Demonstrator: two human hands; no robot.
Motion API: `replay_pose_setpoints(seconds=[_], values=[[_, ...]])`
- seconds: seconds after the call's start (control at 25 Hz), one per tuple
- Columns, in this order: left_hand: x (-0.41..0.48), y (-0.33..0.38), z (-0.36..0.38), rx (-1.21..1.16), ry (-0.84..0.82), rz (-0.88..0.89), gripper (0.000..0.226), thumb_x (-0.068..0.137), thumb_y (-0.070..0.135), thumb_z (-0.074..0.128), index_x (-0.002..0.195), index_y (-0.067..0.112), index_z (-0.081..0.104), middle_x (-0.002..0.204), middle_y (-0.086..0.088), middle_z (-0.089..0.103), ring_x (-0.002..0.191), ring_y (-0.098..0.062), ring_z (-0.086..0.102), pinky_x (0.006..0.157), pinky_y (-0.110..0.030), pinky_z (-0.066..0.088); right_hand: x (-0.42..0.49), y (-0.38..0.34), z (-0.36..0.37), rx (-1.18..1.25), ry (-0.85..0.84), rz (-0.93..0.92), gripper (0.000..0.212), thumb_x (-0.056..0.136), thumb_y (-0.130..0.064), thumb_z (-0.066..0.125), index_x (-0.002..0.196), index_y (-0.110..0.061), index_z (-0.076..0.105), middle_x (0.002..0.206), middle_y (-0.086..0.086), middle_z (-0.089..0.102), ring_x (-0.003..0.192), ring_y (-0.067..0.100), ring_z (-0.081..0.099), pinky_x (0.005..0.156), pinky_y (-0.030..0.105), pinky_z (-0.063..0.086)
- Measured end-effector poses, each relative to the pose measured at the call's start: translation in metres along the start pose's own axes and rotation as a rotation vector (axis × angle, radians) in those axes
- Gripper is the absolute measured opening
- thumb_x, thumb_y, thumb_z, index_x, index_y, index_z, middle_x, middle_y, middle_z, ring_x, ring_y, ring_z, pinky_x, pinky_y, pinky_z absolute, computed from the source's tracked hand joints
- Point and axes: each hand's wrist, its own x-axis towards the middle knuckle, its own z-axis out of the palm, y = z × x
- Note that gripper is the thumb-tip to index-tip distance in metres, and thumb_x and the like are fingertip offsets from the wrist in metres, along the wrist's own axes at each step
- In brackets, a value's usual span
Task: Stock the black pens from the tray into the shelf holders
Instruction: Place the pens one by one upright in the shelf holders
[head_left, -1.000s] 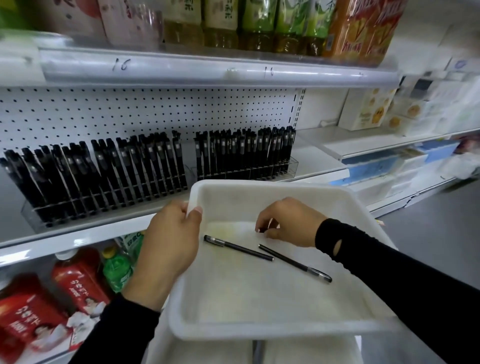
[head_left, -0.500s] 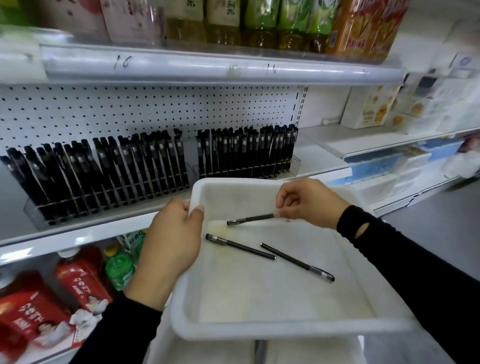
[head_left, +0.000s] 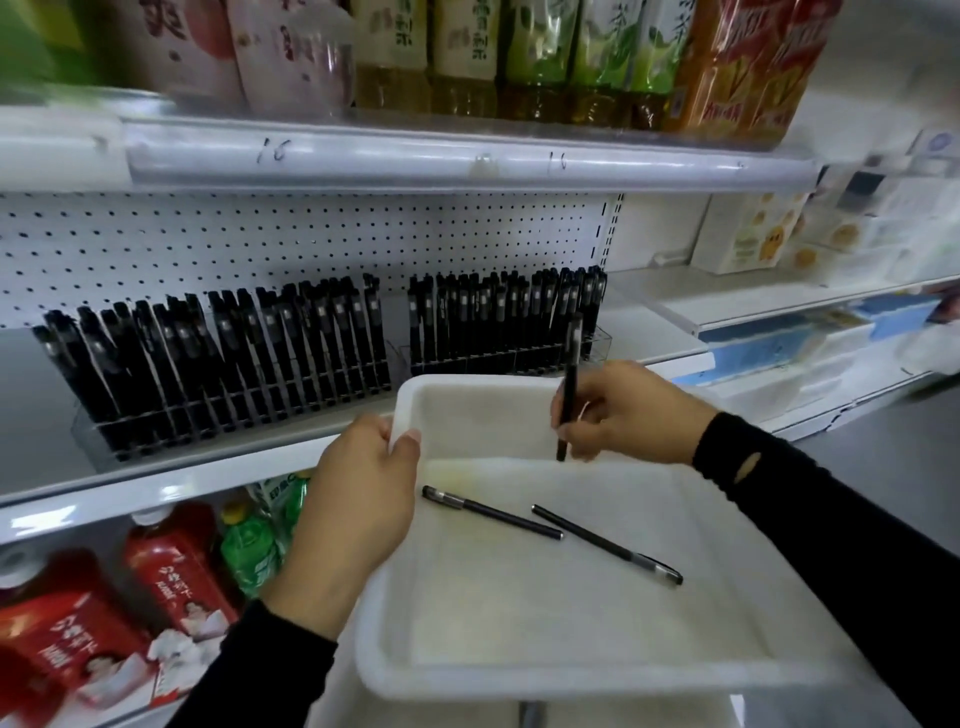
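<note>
My left hand grips the far left rim of a white tray, thumb over the edge. My right hand pinches one black pen upright above the tray's far wall, cap end up, just in front of the right shelf holder. Two more black pens lie on the tray floor: one toward the left, one toward the right. Both clear holders, the left holder and the right one, stand on the shelf packed with several black pens.
White pegboard backs the pen shelf. A shelf above carries drink bottles and hangs close overhead. Red and green bottles fill the shelf below. More white shelving with boxes runs off to the right, beside grey floor.
My right hand picked a pen off the tray floor, lifted it and turned it from lying flat to upright, moving toward the right holder. My left hand kept its hold on the tray.
</note>
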Motion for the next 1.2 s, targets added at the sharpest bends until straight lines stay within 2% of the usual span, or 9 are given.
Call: replay_pose_setpoints(seconds=[0.16,0.28,0.36,0.44,0.56,0.64,0.8,1.04,1.2], values=[[0.001,-0.001,0.002,-0.004,-0.015,0.002,0.023,0.101,0.038,0.046,0.101,0.024,0.064,0.089,0.003,0.070,0.082,-0.018,0.065,0.076,-0.038,0.054,0.012,0.002,-0.030,0.218,0.126,0.005,0.003,0.094,-0.007,0.066,0.091,-0.009,0.067,0.077,0.005,0.075,0.072,0.021,0.075,0.075,0.035,0.062],[0.003,-0.001,0.003,0.062,0.010,0.007,0.026,0.100,0.039,0.046,0.100,0.020,0.064,0.089,0.001,0.069,0.084,-0.020,0.063,0.078,-0.040,0.054,0.042,0.022,-0.044,0.289,0.404,0.077,0.007,0.095,-0.011,0.065,0.088,-0.012,0.067,0.072,0.003,0.072,0.068,0.018,0.073,0.077,0.038,0.062],[0.003,0.000,0.003,0.076,0.017,0.001,0.026,0.099,0.039,0.046,0.100,0.021,0.065,0.090,0.002,0.069,0.085,-0.020,0.062,0.077,-0.038,0.053,0.070,0.046,-0.049,0.216,0.536,0.165,0.008,0.094,-0.015,0.065,0.087,-0.011,0.068,0.076,0.007,0.073,0.071,0.020,0.074,0.079,0.042,0.062],[0.002,0.000,0.003,0.074,0.013,-0.006,0.026,0.100,0.040,0.046,0.100,0.022,0.065,0.088,0.003,0.069,0.084,-0.019,0.063,0.075,-0.037,0.052,0.093,0.064,-0.048,0.095,0.583,0.259,0.012,0.091,-0.017,0.064,0.086,-0.006,0.068,0.077,0.010,0.074,0.073,0.023,0.074,0.080,0.042,0.061],[-0.001,0.001,0.003,0.084,0.016,0.012,0.025,0.100,0.040,0.045,0.100,0.026,0.066,0.087,0.005,0.069,0.081,-0.016,0.063,0.068,-0.033,0.050,0.112,0.074,-0.046,-0.109,0.632,0.346,0.015,0.089,-0.015,0.065,0.090,0.000,0.067,0.082,0.010,0.069,0.079,0.026,0.066,0.072,0.027,0.050],[-0.001,-0.001,0.003,0.068,0.013,0.016,0.025,0.099,0.040,0.045,0.101,0.027,0.065,0.088,0.005,0.069,0.081,-0.016,0.063,0.070,-0.035,0.052,0.120,0.074,-0.041,-0.161,0.674,0.355,0.015,0.092,-0.013,0.062,0.093,0.002,0.065,0.088,0.015,0.067,0.084,0.028,0.063,0.070,0.026,0.042],[-0.002,0.001,0.000,0.052,-0.004,0.006,0.029,0.096,0.045,0.042,0.099,0.027,0.065,0.085,0.005,0.070,0.080,-0.017,0.065,0.075,-0.040,0.055,0.133,0.076,-0.036,-0.243,0.637,0.342,0.018,0.098,-0.012,0.054,0.098,0.002,0.065,0.095,0.019,0.066,0.096,0.034,0.064,0.071,0.030,0.041],[-0.003,0.001,0.002,0.014,0.018,-0.003,0.023,0.098,0.042,0.046,0.095,0.027,0.063,0.085,0.003,0.070,0.078,-0.016,0.066,0.074,-0.042,0.055,0.146,0.074,-0.038,-0.355,0.528,0.357,0.016,0.095,-0.012,0.058,0.098,0.003,0.065,0.089,0.015,0.060,0.083,0.029,0.058,0.068,0.028,0.039],[-0.003,0.001,0.002,0.021,0.018,-0.001,0.021,0.099,0.042,0.046,0.096,0.028,0.061,0.085,0.006,0.070,0.078,-0.015,0.064,0.075,-0.041,0.055,0.148,0.070,-0.045,-0.421,0.515,0.374,0.012,0.093,-0.011,0.060,0.088,0.000,0.062,0.084,0.013,0.056,0.082,0.029,0.057,0.067,0.029,0.041]])
